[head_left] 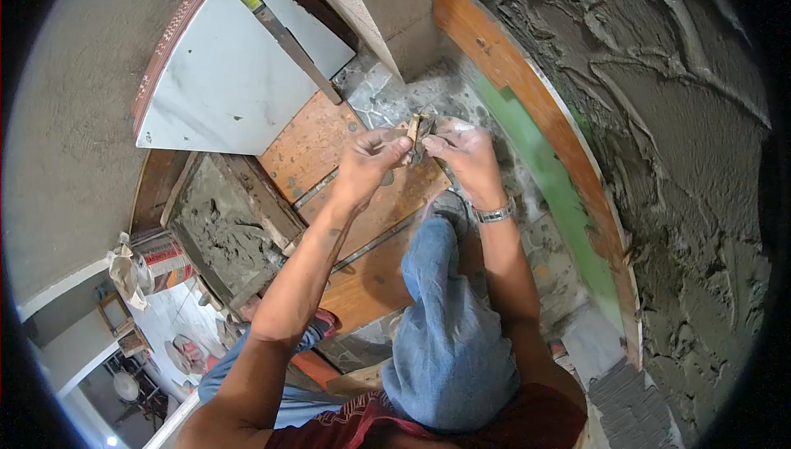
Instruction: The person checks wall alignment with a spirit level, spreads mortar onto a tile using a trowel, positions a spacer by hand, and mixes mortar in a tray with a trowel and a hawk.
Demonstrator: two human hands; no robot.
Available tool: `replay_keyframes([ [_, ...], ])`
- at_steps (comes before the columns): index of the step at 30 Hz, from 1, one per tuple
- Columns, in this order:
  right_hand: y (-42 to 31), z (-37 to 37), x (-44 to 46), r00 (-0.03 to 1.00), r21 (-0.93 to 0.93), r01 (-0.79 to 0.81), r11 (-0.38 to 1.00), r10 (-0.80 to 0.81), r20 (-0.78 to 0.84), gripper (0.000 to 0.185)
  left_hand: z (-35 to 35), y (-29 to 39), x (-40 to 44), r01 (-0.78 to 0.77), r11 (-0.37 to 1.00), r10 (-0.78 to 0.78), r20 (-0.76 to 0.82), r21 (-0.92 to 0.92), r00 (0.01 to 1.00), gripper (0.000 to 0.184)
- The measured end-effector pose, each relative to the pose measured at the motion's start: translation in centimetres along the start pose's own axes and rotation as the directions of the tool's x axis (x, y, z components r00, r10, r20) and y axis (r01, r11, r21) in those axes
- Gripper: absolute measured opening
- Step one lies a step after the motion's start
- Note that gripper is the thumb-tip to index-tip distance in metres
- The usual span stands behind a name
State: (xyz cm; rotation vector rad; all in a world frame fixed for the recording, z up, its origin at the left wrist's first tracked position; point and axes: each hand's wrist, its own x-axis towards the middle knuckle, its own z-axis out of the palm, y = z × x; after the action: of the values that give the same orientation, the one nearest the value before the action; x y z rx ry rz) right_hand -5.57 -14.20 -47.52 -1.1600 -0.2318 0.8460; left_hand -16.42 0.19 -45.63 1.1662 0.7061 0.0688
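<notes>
Above the wooden boards, my hands meet over a small tan piece (pixel 413 129) smeared with grey mortar. It looks like a wooden scrap or wedge, but I cannot tell its exact kind. My left hand (pixel 372 159) pinches it between thumb and fingers. From the other side, my right hand (pixel 468 154), dusty and with a watch at the wrist, closes on the same piece, thumb against its mortar-covered side. Just below the right hand is a shoe (pixel 447 208) on the boards (pixel 367 235).
A spirit level (pixel 276 29) lies across white tiles (pixel 222 70) at upper left. Below them is a wooden trough of mortar (pixel 218 226), near a can (pixel 161 259). A curved wooden board (pixel 535 78) borders the wet mortar wall (pixel 676 161) at right.
</notes>
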Motion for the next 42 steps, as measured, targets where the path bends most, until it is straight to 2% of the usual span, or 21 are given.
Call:
replay_keyframes([
  [2,0.0,0.3,0.1,1.0,-0.022,0.013,1.0,-0.013,-0.024,0.021,-0.1,0.1,-0.3,0.069,0.99,-0.07,0.002,-0.12,0.998,0.014],
  [4,0.0,0.9,0.0,0.997,-0.068,0.003,0.998,-0.009,-0.08,0.02,0.5,0.5,-0.5,0.07,0.974,-0.073,-0.003,-0.217,0.997,0.013],
  [7,0.9,1.6,-0.3,0.98,-0.112,0.09,0.99,-0.108,-0.165,0.019,0.4,-0.8,-0.5,0.068,0.949,-0.067,0.014,-0.309,0.998,0.016],
  [10,0.2,1.9,-1.3,0.979,-0.404,0.091,0.91,-0.156,-0.13,0.019,1.0,-0.8,-0.7,0.027,0.922,-0.036,-0.015,-0.386,0.999,0.026],
  [14,0.6,2.3,-2.1,0.949,-0.39,0.239,0.889,-0.298,-0.098,0.022,0.9,-1.5,-0.4,-0.035,0.866,0.029,-0.021,-0.499,0.999,0.029],
  [17,0.5,2.0,-2.4,0.97,-0.504,0.175,0.846,-0.236,-0.059,0.021,0.5,-1.2,-0.3,0.013,0.903,0.017,0.065,-0.43,0.998,0.026],
  [20,-0.3,2.2,-2.5,0.991,-0.325,0.095,0.941,-0.122,-0.062,0.021,0.6,-1.7,-0.3,-0.02,0.912,0.042,0.043,-0.41,0.998,0.024],
  [23,0.2,2.1,-2.3,0.986,-0.356,0.108,0.928,-0.147,-0.084,0.021,1.0,-1.0,-1.0,-0.052,0.916,0.069,0.028,-0.398,0.997,0.028],
  [26,0.5,2.3,-2.3,0.983,-0.252,0.123,0.96,-0.152,-0.101,0.018,0.8,-1.0,-1.1,-0.115,0.943,0.115,-0.018,-0.312,0.993,0.027],
  [29,-0.2,2.8,-2.2,0.998,0.063,0.039,0.997,-0.036,-0.061,0.014,0.2,-1.4,-1.1,-0.212,0.945,0.229,0.039,-0.249,0.973,0.023],
  [32,0.9,2.0,-2.2,0.999,0.114,-0.048,0.992,0.05,-0.016,0.019,-1.1,-1.6,-1.0,-0.117,0.942,0.169,0.144,-0.314,0.975,0.023],
  [35,-0.3,2.3,-2.5,0.979,0.309,-0.204,0.929,0.199,0.049,0.025,-1.4,-1.1,-0.2,-0.203,0.967,0.235,0.221,-0.156,0.947,0.024],
  [38,0.5,0.4,-2.2,0.966,0.249,-0.249,0.936,0.219,0.14,0.03,-2.0,0.2,0.2,-0.265,0.958,0.214,0.336,0.112,0.917,0.027],
  [41,-0.1,0.2,-2.5,0.965,0.305,-0.245,0.92,0.202,0.166,0.031,-2.0,0.6,0.4,-0.323,0.931,0.231,0.412,0.171,0.882,0.024],
  [42,-0.3,0.3,-2.6,0.969,0.323,-0.233,0.917,0.193,0.153,0.032,-1.8,0.7,0.3,-0.309,0.94,0.232,0.391,0.144,0.89,0.025],
])
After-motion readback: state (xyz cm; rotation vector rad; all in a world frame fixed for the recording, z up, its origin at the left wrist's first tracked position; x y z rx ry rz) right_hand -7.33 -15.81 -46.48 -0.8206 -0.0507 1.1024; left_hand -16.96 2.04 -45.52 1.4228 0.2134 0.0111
